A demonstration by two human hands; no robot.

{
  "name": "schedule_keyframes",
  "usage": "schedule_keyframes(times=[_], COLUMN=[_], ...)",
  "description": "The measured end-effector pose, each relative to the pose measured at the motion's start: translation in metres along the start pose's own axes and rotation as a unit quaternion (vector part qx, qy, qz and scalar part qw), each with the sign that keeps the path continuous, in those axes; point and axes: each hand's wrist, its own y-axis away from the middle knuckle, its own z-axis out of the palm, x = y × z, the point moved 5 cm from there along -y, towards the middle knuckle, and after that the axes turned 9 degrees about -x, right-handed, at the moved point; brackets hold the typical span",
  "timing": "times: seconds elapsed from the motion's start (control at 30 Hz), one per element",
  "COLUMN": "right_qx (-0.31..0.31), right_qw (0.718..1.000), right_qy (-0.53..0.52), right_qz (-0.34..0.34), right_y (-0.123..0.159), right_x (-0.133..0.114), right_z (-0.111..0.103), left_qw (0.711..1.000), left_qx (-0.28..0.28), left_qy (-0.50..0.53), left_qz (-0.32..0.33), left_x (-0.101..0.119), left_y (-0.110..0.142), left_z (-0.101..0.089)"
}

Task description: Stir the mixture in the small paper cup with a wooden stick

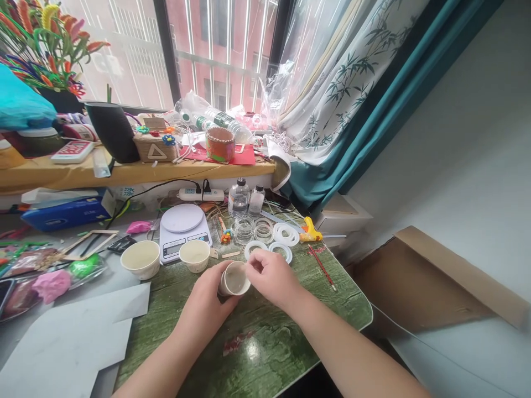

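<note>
My left hand [210, 296] is wrapped around a small white paper cup [236, 279], which is tilted so that its opening faces me. At the cup's right rim, my right hand [270, 276] has its fingers closed in a pinch. Whatever they may hold is hidden. Just beyond the cup stands a paper bowl [194, 256], with a larger paper bowl [140, 260] farther left. Behind them sits a white kitchen scale [185, 229]. White ring moulds [286, 234] and clear rings [244, 229] lie past my right hand. A wooden stick [230, 255] rests near the cup.
Two clear bottles [239, 198] stand at the back by a power strip [201, 194]. To the right are a yellow glue gun [310, 230] and a red pencil [322, 267]. White sheets [78, 337] and a blue tissue box [68, 210] lie left. A cardboard box [415, 287] is beyond the table's right edge.
</note>
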Motion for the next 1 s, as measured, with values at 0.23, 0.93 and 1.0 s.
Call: schedule_keyframes(times=[0.23,0.93,1.0], right_qx=[-0.013,0.064,0.075], right_qw=[0.999,0.981,0.983], right_qy=[-0.013,-0.030,-0.005], right_qz=[-0.030,-0.178,-0.168], right_y=[-0.004,-0.010,-0.013], right_x=[0.000,0.019,0.021], right_z=[-0.001,-0.037,-0.042], left_qw=[1.000,0.995,0.994], left_qx=[0.012,0.057,0.067], left_qy=[0.000,-0.072,-0.069], left_qz=[-0.005,-0.038,-0.042], left_x=[-0.003,0.035,0.033], left_y=[0.000,-0.030,-0.035], left_z=[-0.002,0.016,0.022])
